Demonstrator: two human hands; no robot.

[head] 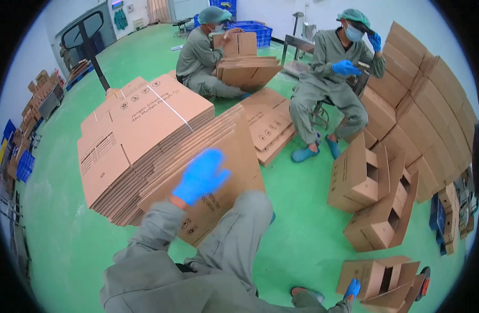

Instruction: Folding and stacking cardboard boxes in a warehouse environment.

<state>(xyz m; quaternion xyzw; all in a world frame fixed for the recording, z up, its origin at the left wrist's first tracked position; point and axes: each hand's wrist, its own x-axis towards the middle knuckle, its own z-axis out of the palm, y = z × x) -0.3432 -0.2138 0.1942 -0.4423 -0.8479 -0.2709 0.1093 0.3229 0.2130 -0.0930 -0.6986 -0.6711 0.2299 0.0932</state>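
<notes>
My left hand, in a blue glove and blurred, is raised over leaning flat cardboard sheets, its thumb apart and nothing seen in it. Left of it lies a thick pile of flattened printed cartons with a white strap across the top. At the lower right, my right hand, also blue-gloved, is at the side of an open-flapped cardboard box; its grip is unclear. Two more part-folded boxes stand beyond that one.
One person sits on the floor by flat cartons; another sits on a stool, blue-gloved. A smaller flat carton pile lies between us. Stacked closed cartons rise at the right. A black pallet-jack handle stands behind the big pile.
</notes>
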